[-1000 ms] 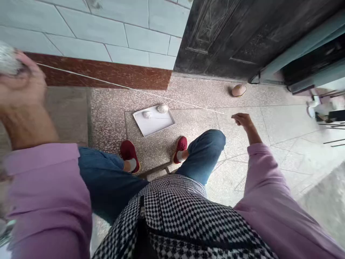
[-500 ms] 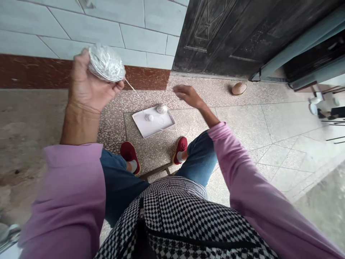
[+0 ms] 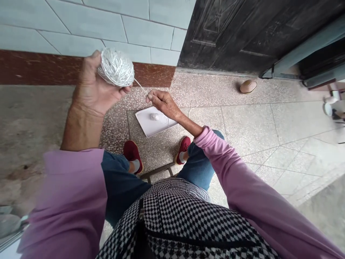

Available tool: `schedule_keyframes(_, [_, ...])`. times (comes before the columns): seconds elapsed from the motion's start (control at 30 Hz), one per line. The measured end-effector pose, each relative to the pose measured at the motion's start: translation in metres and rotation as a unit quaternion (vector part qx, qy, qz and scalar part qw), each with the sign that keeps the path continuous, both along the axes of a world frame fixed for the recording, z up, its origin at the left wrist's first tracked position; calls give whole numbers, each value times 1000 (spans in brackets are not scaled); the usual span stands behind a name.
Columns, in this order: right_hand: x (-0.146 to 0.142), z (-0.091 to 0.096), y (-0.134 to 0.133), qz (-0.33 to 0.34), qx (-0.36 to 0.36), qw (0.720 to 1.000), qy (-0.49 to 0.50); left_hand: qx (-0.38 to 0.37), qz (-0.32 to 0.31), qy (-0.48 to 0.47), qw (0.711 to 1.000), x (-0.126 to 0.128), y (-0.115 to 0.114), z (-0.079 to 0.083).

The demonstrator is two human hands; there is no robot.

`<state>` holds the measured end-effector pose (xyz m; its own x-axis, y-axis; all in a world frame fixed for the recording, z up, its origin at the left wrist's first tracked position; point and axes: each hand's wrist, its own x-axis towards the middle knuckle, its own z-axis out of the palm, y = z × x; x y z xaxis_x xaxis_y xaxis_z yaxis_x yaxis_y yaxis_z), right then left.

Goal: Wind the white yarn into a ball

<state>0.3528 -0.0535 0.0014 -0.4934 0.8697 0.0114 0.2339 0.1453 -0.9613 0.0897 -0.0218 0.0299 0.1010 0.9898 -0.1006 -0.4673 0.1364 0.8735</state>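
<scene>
A large ball of white yarn (image 3: pixel 116 67) rests in my left hand (image 3: pixel 98 86), whose thumb and fingers wrap round its side and underside. From the ball's right side a taut strand of yarn (image 3: pixel 140 85) runs down to my right hand (image 3: pixel 163 103). The fingers of that hand are pinched together on the strand. Below, on the floor, lies a shallow white box lid (image 3: pixel 147 126) with a small white ball of yarn (image 3: pixel 154 116) in it. My right hand and wrist cover the lid's upper right part. A loose loop of yarn (image 3: pixel 192 105) lies right of my wrist.
A tiled wall (image 3: pixel 81 21) and a dark carved door (image 3: pixel 223 36) stand in front. A tan rounded object (image 3: pixel 248 86) lies on the floor by the door. My red shoes (image 3: pixel 132 153) flank the lid, and a bar (image 3: pixel 159 169) runs behind them.
My right hand has moved left and closed on the strand near the large ball. It now covers the spot where a second ball in the lid showed. The view has shifted slightly.
</scene>
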Motion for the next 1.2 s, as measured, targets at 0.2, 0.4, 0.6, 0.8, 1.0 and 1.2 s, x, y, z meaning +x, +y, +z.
schedule_keyframes(0.2, [5, 21, -32, 61, 36, 997, -44, 8, 62, 16, 998, 19, -3, -3])
schedule_keyframes(0.4, [13, 45, -30, 103, 96, 989, -47, 68, 87, 150, 983, 30, 1, -34])
schedule_keyframes(0.6, [54, 62, 16, -77, 108, 991, -7, 85, -85, 204, 971, 49, -30, -19])
schedule_keyframes(0.8, [49, 43, 26, -89, 67, 994, -21, 94, -220, 74, 968, 59, -45, -8])
schedule_keyframes(1.0, [25, 17, 24, -68, 49, 996, -20, 81, -217, 56, 971, 49, -40, -21])
schedule_keyframes(1.2, [21, 7, 30, -98, 17, 995, -6, 58, -164, 61, 983, 55, -38, -24])
